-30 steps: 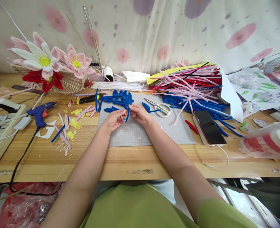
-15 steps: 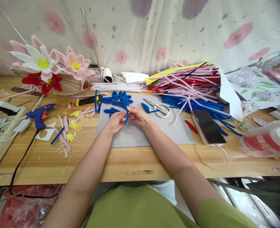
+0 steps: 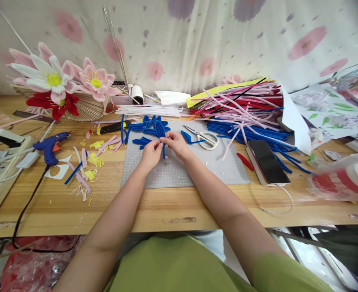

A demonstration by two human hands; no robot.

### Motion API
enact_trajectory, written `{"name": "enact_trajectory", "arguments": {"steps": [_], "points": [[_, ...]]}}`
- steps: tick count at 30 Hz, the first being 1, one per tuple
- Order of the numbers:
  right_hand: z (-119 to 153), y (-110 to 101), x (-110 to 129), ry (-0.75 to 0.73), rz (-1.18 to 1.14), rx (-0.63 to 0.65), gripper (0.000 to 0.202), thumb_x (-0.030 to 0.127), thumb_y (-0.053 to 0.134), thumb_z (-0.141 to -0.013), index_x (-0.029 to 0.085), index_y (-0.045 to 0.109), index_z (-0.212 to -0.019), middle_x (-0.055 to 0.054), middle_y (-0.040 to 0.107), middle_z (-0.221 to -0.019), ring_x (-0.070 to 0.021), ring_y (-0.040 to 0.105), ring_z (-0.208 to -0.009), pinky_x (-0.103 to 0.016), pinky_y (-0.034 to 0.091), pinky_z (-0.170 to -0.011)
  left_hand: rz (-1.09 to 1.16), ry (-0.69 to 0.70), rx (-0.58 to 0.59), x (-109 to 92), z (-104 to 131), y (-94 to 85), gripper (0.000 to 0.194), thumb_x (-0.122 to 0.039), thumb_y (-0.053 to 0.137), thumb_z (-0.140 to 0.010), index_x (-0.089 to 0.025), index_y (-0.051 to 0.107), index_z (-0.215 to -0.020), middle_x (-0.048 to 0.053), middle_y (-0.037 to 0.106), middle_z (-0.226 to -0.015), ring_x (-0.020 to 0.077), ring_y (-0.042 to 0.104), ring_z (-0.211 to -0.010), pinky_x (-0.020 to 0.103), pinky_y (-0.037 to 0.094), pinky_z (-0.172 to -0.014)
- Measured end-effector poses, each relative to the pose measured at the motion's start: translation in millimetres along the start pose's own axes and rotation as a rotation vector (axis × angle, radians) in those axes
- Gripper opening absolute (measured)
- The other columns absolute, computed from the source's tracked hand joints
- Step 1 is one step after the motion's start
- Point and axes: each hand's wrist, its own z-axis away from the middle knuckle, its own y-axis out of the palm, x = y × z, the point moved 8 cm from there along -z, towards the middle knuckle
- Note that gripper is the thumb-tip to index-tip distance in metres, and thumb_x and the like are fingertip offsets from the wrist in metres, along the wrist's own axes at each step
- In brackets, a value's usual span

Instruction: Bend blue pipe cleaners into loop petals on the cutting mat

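Above the grey cutting mat (image 3: 185,174), both of my hands pinch a blue pipe cleaner petal (image 3: 159,129) near its base. My left hand (image 3: 151,155) is closed on it from the left, and my right hand (image 3: 176,144) from the right. The petal's loop stands up over my fingertips, and its stem end hangs below them. Behind it lie several shaped blue pipe cleaner pieces (image 3: 136,127) and short cut lengths (image 3: 140,141). Another blue petal (image 3: 186,137) rests right of my right hand, beside white-handled scissors (image 3: 208,141).
A blue glue gun (image 3: 49,148) and coloured scraps (image 3: 95,160) lie left. Pipe cleaner bundles (image 3: 245,132) fill the back right, near a phone (image 3: 268,162) and a red tool (image 3: 245,161). Fuzzy flowers (image 3: 54,79) stand at the back left. A plastic-wrapped cup (image 3: 343,178) is far right.
The blue petal has turned in my fingers, so its wider looped face now shows. My left hand has shifted slightly right, closer to my right hand.
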Motion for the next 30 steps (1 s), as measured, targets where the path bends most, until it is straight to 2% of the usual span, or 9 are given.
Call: {"name": "enact_trajectory", "arguments": {"steps": [3, 7, 10, 14, 18, 21, 26, 30], "points": [[1, -2, -2, -0.001, -0.025, -0.029, 0.045, 0.041, 0.078, -0.048, 0.017, 0.041, -0.056, 0.01, 0.035, -0.045, -0.0028, 0.027, -0.043, -0.02, 0.018, -0.044, 0.005, 0.009, 0.0, -1, -1, -2.2, 0.012, -0.022, 0.067, -0.071, -0.013, 0.061, -0.068, -0.003, 0.051, -0.055, 0.0052, 0.046, -0.047, 0.018, 0.049, -0.044], [4, 9, -8, 0.124, -0.206, 0.126, 0.046, 0.043, 0.076, -0.052, 0.018, 0.038, -0.057, 0.009, 0.041, -0.048, -0.0016, 0.025, -0.04, -0.021, 0.015, -0.042, 0.174, -0.142, 0.137, 2, 1, 0.5, 0.019, -0.029, 0.07, -0.068, -0.012, 0.062, -0.069, -0.003, 0.05, -0.055, 0.0048, 0.046, -0.048, 0.021, 0.052, -0.048], [7, 14, -10, 0.178, -0.265, 0.204, 0.045, 0.041, 0.077, -0.052, 0.017, 0.041, -0.057, 0.008, 0.043, -0.048, -0.0008, 0.025, -0.039, -0.02, 0.014, -0.041, 0.192, -0.198, 0.166, 3, 3, -0.4, 0.028, -0.034, 0.076, -0.06, -0.011, 0.062, -0.069, -0.004, 0.048, -0.051, 0.0045, 0.043, -0.045, 0.022, 0.051, -0.046], [8, 12, -13, 0.211, -0.251, 0.2, 0.045, 0.036, 0.08, -0.048, 0.017, 0.041, -0.056, 0.01, 0.039, -0.043, -0.0012, 0.025, -0.038, -0.02, 0.015, -0.041, 0.066, -0.116, 0.109, 0, 2, -1.3, 0.032, -0.037, 0.078, -0.054, -0.011, 0.061, -0.063, -0.004, 0.049, -0.051, 0.0046, 0.043, -0.045, 0.023, 0.052, -0.046], [6, 6, -12, 0.174, -0.184, 0.124, 0.044, 0.035, 0.081, -0.046, 0.017, 0.041, -0.055, 0.01, 0.04, -0.041, -0.0022, 0.028, -0.037, -0.021, 0.015, -0.04, -0.058, -0.019, 0.028, -2, 2, -1.8, 0.029, -0.036, 0.075, -0.058, -0.011, 0.06, -0.063, -0.002, 0.053, -0.056, 0.0067, 0.047, -0.049, 0.026, 0.052, -0.046], [5, 4, -13, 0.15, -0.154, 0.089, 0.044, 0.038, 0.08, -0.047, 0.018, 0.041, -0.055, 0.01, 0.038, -0.039, -0.0029, 0.029, -0.037, -0.021, 0.016, -0.04, -0.08, -0.009, 0.022, -3, 1, -3.0, 0.029, -0.037, 0.074, -0.059, -0.012, 0.06, -0.065, -0.003, 0.052, -0.056, 0.007, 0.047, -0.049, 0.026, 0.053, -0.047], [6, 9, -13, 0.186, -0.093, 0.186, 0.042, 0.043, 0.077, -0.052, 0.017, 0.045, -0.059, 0.009, 0.04, -0.043, -0.0031, 0.031, -0.038, -0.02, 0.018, -0.04, 0.007, -0.128, 0.159, -2, 2, -4.9, 0.037, -0.043, 0.077, -0.054, -0.012, 0.06, -0.064, -0.003, 0.052, -0.056, 0.0064, 0.048, -0.051, 0.024, 0.052, -0.05], [10, 14, -15, 0.245, -0.081, 0.268, 0.043, 0.035, 0.08, -0.049, 0.017, 0.046, -0.067, 0.009, 0.044, -0.048, -0.0031, 0.033, -0.04, -0.019, 0.02, -0.04, 0.068, -0.246, 0.222, 4, 2, -9.4, 0.043, -0.048, 0.076, -0.053, -0.011, 0.059, -0.065, 0.0, 0.055, -0.057, 0.007, 0.05, -0.05, 0.024, 0.051, -0.049]]}}
